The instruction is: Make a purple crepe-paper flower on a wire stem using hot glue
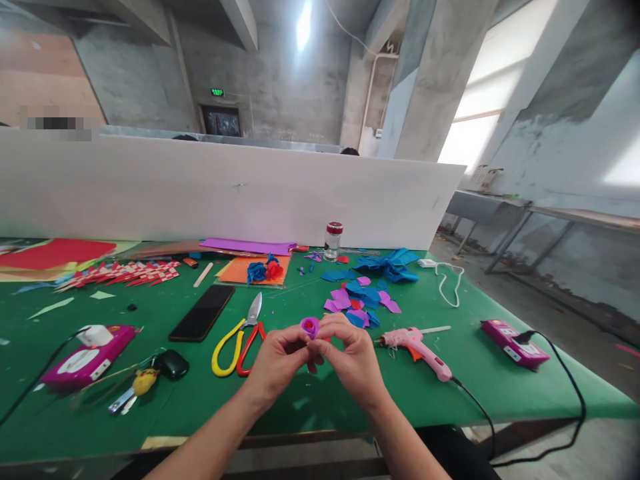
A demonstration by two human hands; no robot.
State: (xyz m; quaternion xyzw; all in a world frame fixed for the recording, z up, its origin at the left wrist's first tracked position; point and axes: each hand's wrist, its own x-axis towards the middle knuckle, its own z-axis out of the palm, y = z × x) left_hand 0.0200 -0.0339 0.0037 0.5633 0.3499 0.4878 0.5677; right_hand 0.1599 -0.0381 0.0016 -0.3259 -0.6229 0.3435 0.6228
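Our left hand (pixel 280 360) and right hand (pixel 350 353) pinch a small purple-and-red paper flower (pixel 310 327), underside hidden; green-topped table (pixel 210 407), grey concrete wall (pixel 300 93) beyond.

Two hands (pixel 280 360) (pixel 353 353), one purple flower (pixel 310 327). One phone (pixel 203 313), one scissors (pixel 243 323), one glue gun (pixel 420 352), one jar (pixel 333 243), one wooden stick (pixel 203 275). Power strips (pixel 85 363) (pixel 515 343): two. One yellow charm (pixel 145 382), one black case (pixel 173 364). One white board (pixel 250 193), one exit sign (pixel 217 92). Paper scraps (pixel 341 299) numbered well over ten; overlapped, so the exact count was unclear.
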